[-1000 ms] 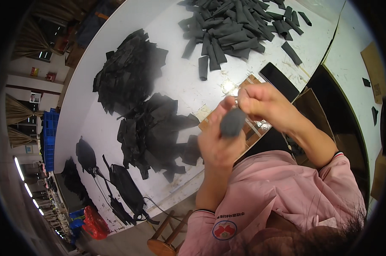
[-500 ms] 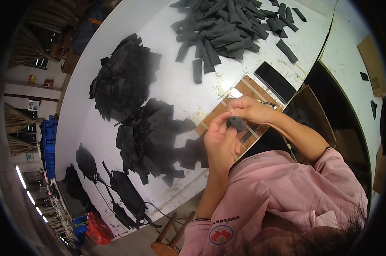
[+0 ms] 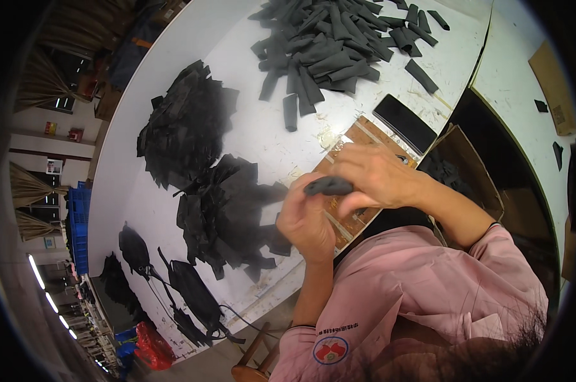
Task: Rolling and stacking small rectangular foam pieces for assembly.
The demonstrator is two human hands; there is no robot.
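Note:
A small dark grey fabric tube [image 3: 328, 186] stretches between my two hands, above a brown wooden board [image 3: 364, 132] at the table's near edge. My left hand [image 3: 305, 219] pinches its left end, where the fabric looks folded into an opening. My right hand [image 3: 378, 175] is closed around the other end, its fingers covering part of the fabric. Left of my hands lies a loose heap of flat dark fabric pieces [image 3: 215, 213]. Farther back is a big pile of similar grey fabric tubes [image 3: 329, 54].
A black phone [image 3: 404, 123] lies by the board's far right corner. Another stack of flat dark pieces [image 3: 186, 124] sits at the far left. Black pouches with cords [image 3: 192, 293] lie at the table's left end. An open cardboard box [image 3: 469, 169] stands beyond my right forearm.
Both hands have moved slightly left and spread apart. The fabric, earlier bunched up between the fingers, now shows lengthwise between them. The right hand has turned over it.

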